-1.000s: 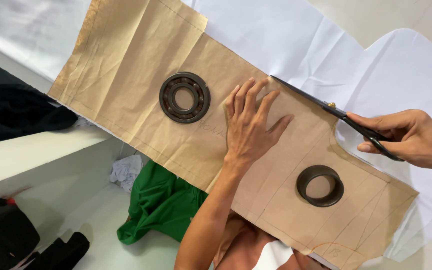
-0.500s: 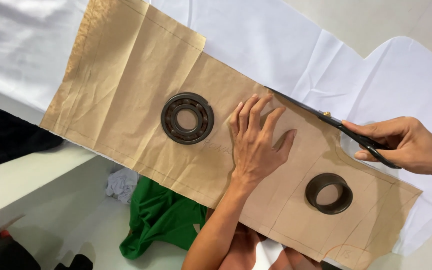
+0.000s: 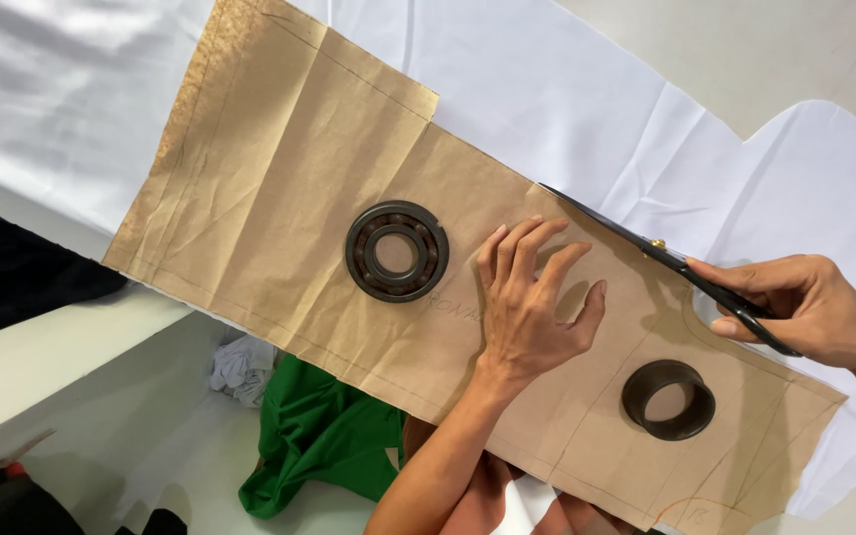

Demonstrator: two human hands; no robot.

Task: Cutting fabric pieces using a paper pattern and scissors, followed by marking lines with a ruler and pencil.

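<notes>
A brown paper pattern [image 3: 279, 188] lies on white fabric [image 3: 587, 109] spread over a table. My left hand [image 3: 532, 297] presses flat on the paper near its middle, fingers spread. My right hand [image 3: 814, 307] grips black scissors [image 3: 666, 258], whose blades run along the paper's upper edge over the white fabric. A dark metal bearing ring [image 3: 396, 251] rests on the paper left of my left hand. Another dark ring [image 3: 668, 399] sits on the paper below my right hand.
Green cloth [image 3: 324, 436] and a crumpled white scrap [image 3: 240, 365] lie on the floor below the table edge. Dark fabric [image 3: 12, 272] is at the left. The white table edge [image 3: 52, 347] runs along the lower left.
The view has shifted slightly, so the paper and rings sit lower right in the frame. My right hand and the scissors have edged further along the paper's upper edge. My left hand stays pressed down.
</notes>
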